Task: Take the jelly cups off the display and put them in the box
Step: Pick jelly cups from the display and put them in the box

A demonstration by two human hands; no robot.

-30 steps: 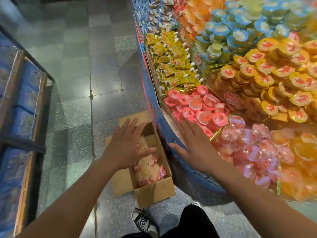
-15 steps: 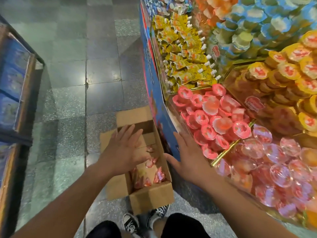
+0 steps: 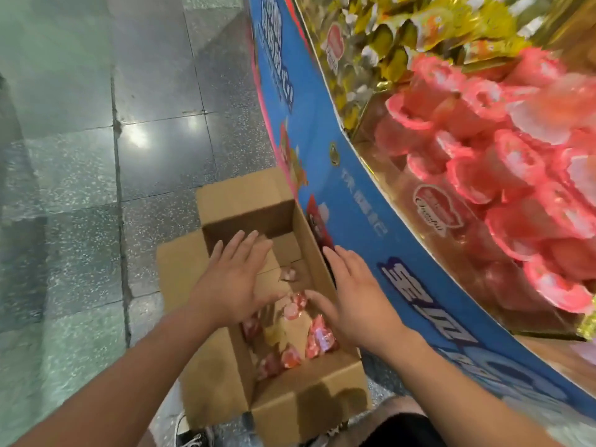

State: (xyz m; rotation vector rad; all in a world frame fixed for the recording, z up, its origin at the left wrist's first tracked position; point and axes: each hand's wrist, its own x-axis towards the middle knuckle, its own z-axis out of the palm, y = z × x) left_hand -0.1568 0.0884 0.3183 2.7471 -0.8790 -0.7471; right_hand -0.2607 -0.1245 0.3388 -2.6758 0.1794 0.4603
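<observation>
Both hands are down over the box [image 3: 309,401] right now, palms down, fingers spread flat. Left hand [image 3: 237,285] hovers over the middle of the box, right hand [image 3: 358,295] sits over its right wall, close against the blue display front [image 3: 364,201]. Neither grip has anything in it that I can see: loose, released, nothing pinched between the fingers.

The cups already in the box [image 3: 317,338] lie just under and a bit nearer the body than the two grips, scattered on the bottom, covering only part of it. So plenty of room left.

What matters for the next move, I'd say: the remaining supply is the pink cups on the display [image 3: 503,162], and from both grips those are up and off to the right, past the blue front and its rim. The right hand is clearly the nearer one, practically touching the display front already. The left has to cross over the box and the right arm to get there.

Cups are round, so no long axis to line up with, and the pile is blurry here, so I can't pick out which one is loosest. My guess is the right hand goes up and over the rim first.
</observation>
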